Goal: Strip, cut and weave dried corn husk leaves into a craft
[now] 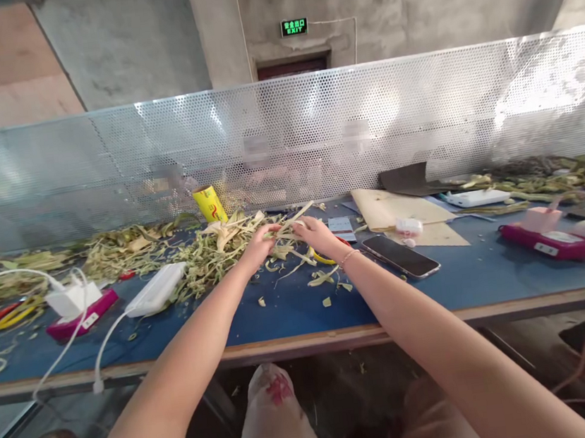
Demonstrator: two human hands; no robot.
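Observation:
Both my hands reach over the blue table (284, 323) into dried, pale green plant strips. My left hand (261, 248) is at the right edge of a loose heap of these strips (207, 261), its fingers bent together round part of a strip. Close to its right, my right hand (319, 237) pinches a pale dried strip (288, 232) that spans the gap between the hands. Just below my right hand lies a yellow-handled tool (323, 258), partly covered by the wrist. Small leaf scraps (327, 302) are scattered in front.
A black phone (401, 257), a white bottle (409, 227) and beige paper sheets (394, 205) lie to the right. A yellow can (210, 204) stands behind the heap. White power bank (156, 290), cables and magenta power strips (548, 242) flank the space. A perforated metal screen (419, 118) borders the back.

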